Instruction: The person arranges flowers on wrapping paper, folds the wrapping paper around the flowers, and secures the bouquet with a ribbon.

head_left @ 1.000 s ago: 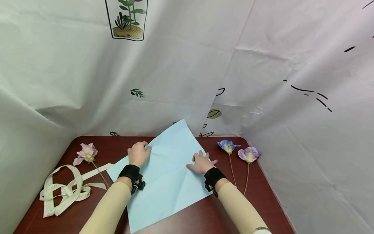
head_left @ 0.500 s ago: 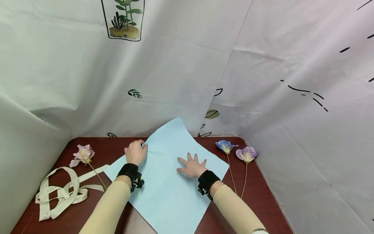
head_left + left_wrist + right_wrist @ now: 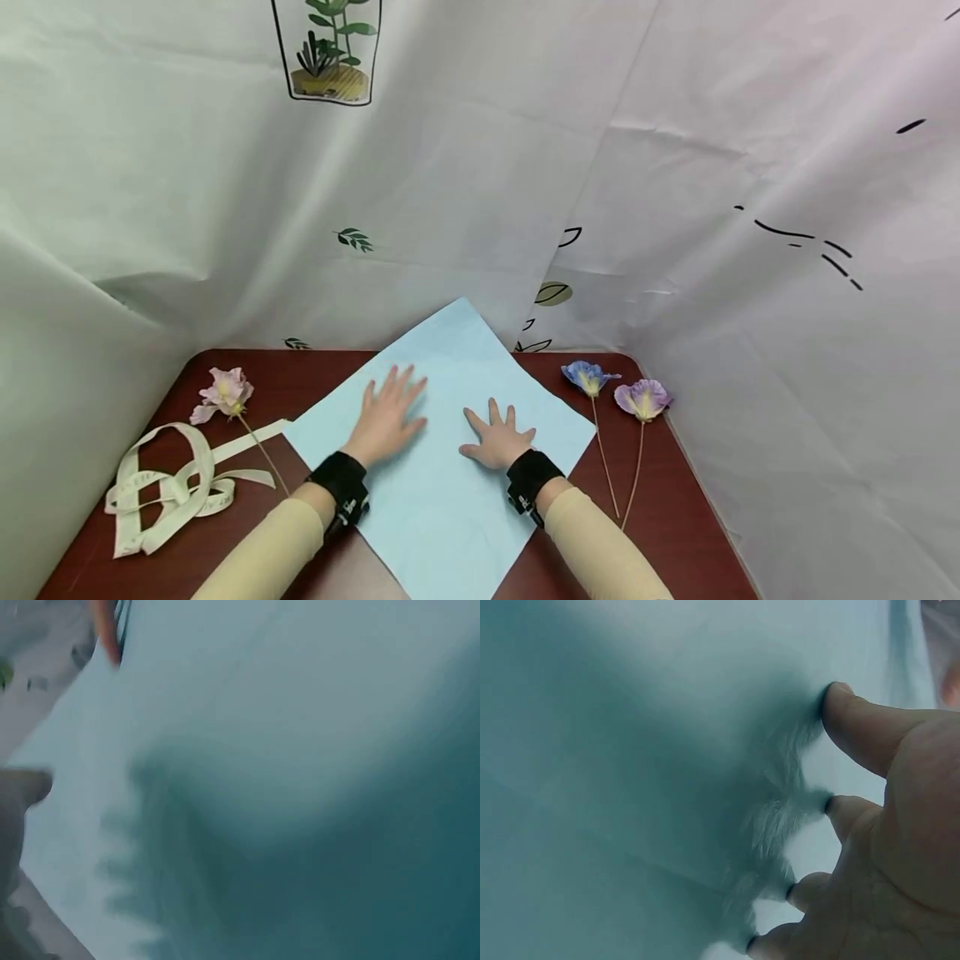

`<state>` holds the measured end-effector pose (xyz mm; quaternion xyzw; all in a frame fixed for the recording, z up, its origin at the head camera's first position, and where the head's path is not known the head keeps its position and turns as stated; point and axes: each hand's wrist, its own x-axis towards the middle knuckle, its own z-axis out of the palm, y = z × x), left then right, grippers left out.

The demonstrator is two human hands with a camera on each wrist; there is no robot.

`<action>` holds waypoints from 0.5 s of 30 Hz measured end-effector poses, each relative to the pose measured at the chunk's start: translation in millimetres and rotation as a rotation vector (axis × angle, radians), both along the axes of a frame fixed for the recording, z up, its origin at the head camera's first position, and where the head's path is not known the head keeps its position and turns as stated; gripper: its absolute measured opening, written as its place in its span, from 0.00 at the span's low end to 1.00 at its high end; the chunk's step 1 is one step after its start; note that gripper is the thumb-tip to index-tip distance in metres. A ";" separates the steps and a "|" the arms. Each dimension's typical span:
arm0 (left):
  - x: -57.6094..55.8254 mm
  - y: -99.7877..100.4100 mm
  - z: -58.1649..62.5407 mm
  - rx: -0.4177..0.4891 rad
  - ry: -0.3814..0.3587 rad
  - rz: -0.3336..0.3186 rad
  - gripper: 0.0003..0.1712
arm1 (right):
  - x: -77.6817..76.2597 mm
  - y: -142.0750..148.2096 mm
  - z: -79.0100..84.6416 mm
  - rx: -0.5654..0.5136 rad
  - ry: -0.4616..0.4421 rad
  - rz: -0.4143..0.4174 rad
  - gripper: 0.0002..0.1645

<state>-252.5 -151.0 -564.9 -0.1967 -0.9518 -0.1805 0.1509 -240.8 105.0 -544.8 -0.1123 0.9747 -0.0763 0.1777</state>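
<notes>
A light blue square sheet (image 3: 450, 508), seemingly paper, lies turned cornerwise on the table, its far corner reaching the curtain. Over its left half is my left hand (image 3: 386, 421), fingers straight and spread, holding nothing. In the left wrist view the sheet (image 3: 225, 675) shows a blurred shadow below that hand; whether it touches is unclear. My right hand (image 3: 497, 437) is spread on the right half, and its fingertips (image 3: 840, 697) press the sheet in the right wrist view. The sheet's near corner runs out of the head view.
Left on the dark red table (image 3: 637, 500) lie a pink flower (image 3: 227, 390) and a loosely looped cream ribbon (image 3: 198, 475) with print. A blue flower (image 3: 587, 377) and a purple flower (image 3: 643, 398) lie at the right. White curtains (image 3: 450, 167) enclose the back and sides.
My left hand has let go of the sheet's upper left edge and moved inward, spreading out. My right hand has shifted left from the right edge. The sheet's right corner now lies farther out.
</notes>
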 end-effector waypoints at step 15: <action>10.4 7.5 -18.9 -0.022 -0.431 0.024 0.40 | -5.8 -7.5 11.7 -0.024 0.037 -0.059 0.45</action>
